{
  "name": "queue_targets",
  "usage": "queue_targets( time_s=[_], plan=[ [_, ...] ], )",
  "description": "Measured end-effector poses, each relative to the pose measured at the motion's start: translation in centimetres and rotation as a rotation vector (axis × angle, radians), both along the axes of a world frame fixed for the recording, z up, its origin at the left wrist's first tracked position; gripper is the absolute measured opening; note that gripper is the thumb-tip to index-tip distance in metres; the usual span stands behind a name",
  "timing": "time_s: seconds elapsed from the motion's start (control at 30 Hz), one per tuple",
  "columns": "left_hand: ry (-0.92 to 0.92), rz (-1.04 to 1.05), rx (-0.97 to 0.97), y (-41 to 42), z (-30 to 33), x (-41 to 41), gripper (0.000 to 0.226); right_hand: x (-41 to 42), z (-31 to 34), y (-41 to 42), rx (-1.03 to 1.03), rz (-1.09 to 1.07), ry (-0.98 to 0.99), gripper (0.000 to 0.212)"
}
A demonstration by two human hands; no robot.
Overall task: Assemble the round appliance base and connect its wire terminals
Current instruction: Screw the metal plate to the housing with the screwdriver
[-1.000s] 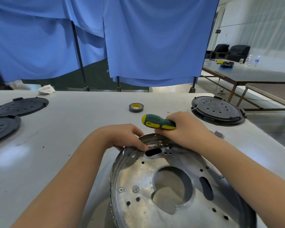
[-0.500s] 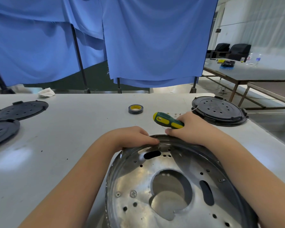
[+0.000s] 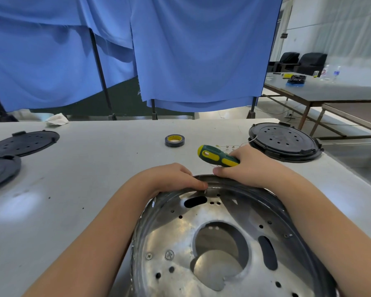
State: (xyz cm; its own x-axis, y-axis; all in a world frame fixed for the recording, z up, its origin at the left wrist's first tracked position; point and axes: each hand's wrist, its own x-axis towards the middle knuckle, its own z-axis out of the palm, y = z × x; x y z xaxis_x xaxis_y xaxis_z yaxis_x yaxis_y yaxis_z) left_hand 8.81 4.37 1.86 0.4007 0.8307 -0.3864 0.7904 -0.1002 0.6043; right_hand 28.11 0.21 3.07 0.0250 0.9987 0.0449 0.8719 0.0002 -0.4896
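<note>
Your left hand (image 3: 176,176) lies over the far rim of the round metal base (image 3: 223,243), fingers curled along the edge and the fingertip pressed just inside it, while your right hand (image 3: 251,166) rests on the same rim just beside it and grips the green-and-yellow screwdriver (image 3: 217,155), whose handle juts up and to the left. That base sits at the near edge of the desk (image 3: 94,189), tilted up toward you: a shiny, scuffed silver pan with a large round cut-out in the middle, two dark oblong slots, many small drilled holes and two cross-head screws near its left side. Compared with a second ago, your hands have slid from the inner face by the slot out to the rim, the screwdriver has shifted right and further from you, and the base fills more of the view. Thin wires with small yellowish terminals (image 3: 229,146) lie on the desk just beyond your right hand. Further off sit a roll of black tape (image 3: 174,140) with a yellow core, a black perforated plastic disc (image 3: 284,141) on the right and two similar black discs (image 3: 24,142) on the left. Matte grey-white desk, smudged; blue cloth curtains (image 3: 191,50) hang behind it.
</note>
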Motion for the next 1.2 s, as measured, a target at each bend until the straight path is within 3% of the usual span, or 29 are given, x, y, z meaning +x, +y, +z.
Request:
queue_targets(
  time_s=[0.13,0.33,0.4,0.53,1.2],
  plan=[
    [0.0,-0.019,0.056,-0.3,0.2,0.1,0.034,0.1,-0.1,0.0,-0.003,0.0,0.014,0.036],
    [-0.183,-0.083,0.455,-1.4,2.4,-0.9,0.018,0.3,-0.3,0.1,0.001,0.021,0.04,0.032],
    [-0.146,-0.182,0.513,-2.2,2.9,-0.6,0.009,0.3,-0.3,0.1,0.0,0.023,0.045,0.032],
    [0.004,-0.272,0.587,-2.8,2.2,0.5,0.013,0.4,-0.4,0.1,0.015,0.027,0.044,0.034],
    [0.105,-0.253,0.513,-2.9,1.3,1.4,0.012,0.5,-0.6,0.3,0.034,0.02,0.045,0.035]
  ],
)
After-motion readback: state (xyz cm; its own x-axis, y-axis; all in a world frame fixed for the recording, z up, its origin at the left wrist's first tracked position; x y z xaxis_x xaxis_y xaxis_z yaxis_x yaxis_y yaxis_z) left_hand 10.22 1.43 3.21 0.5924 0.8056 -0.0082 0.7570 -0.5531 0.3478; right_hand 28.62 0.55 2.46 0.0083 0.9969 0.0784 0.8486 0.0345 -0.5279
